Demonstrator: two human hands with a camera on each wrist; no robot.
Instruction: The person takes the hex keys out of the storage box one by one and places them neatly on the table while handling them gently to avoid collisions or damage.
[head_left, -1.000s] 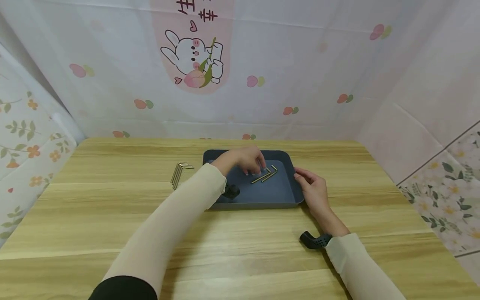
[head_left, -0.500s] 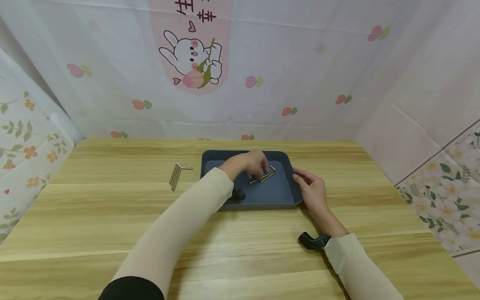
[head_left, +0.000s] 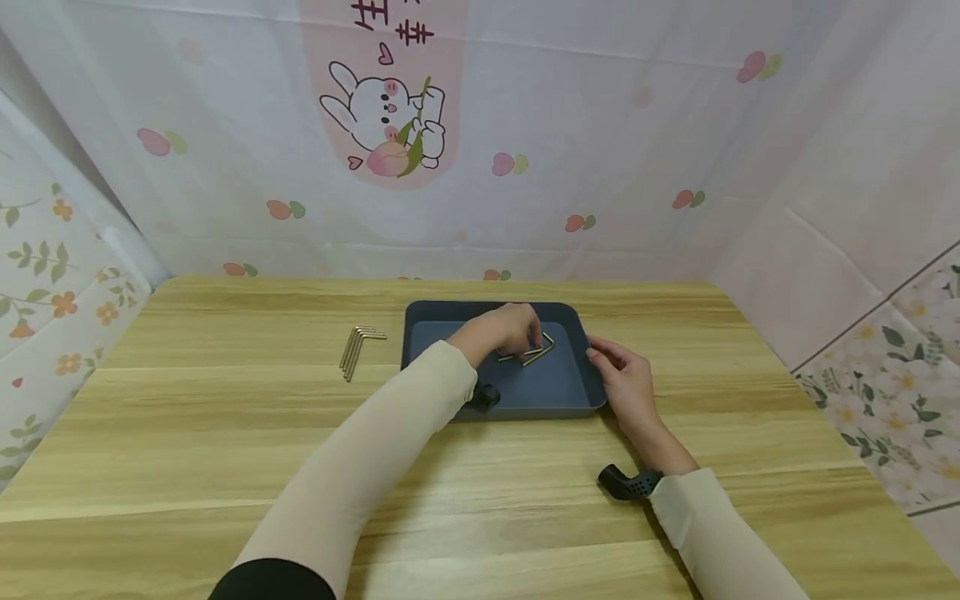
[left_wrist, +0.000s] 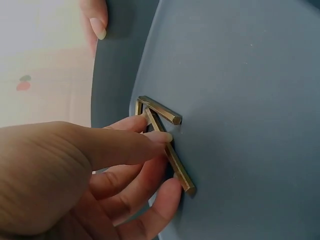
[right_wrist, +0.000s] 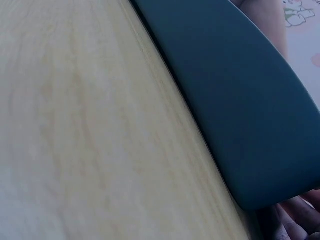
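A shallow dark blue-grey tray [head_left: 551, 387] sits on the table. My left hand [head_left: 506, 330] reaches into it and pinches a brass-coloured hex key [left_wrist: 176, 165] between thumb and fingers; the fingers cover part of its length. Right beside that one, a second hex key [head_left: 542, 354] lies on the tray floor, its short arm showing past my fingers in the left wrist view. At the tray's right end, my right hand [head_left: 632, 387] holds the side wall, thumb near the rim. In the right wrist view only its fingers [right_wrist: 295, 217] show, at the tray's corner.
Left of the tray, several hex keys [head_left: 356, 350] lie nested in a row on the wooden table [head_left: 480, 508]. A printed curtain [head_left: 600, 125] hangs behind the table's back edge. A black wrist camera [head_left: 628, 482] sits on my right wrist.
My left hand has moved slightly right and closed its fingers on a hex key in the tray. My right hand stays at the tray's right end.
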